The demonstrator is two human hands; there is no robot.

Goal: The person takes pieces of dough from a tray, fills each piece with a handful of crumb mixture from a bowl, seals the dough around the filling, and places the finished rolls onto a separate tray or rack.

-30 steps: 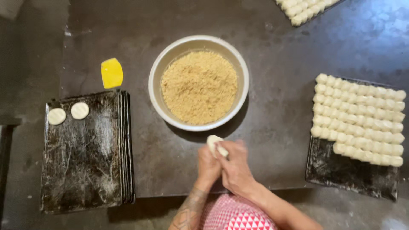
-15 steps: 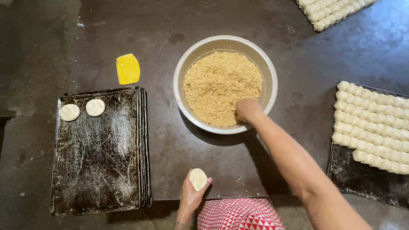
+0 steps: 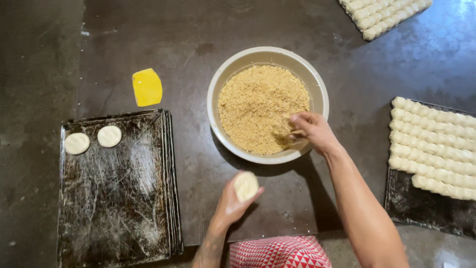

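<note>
Nearest the body, the left hand (image 3: 232,202) is cupping a flattened dough disc (image 3: 246,185) in its curled fingers, face up. Beyond it and to the right, the right hand (image 3: 311,131) is dipping into the bowl (image 3: 218,89), fingers pinching together in the brown crumb filling (image 3: 258,106). The disc is sitting just below the bowl's near rim, so the filling lies up and right of it, nearer the right hand.
</note>
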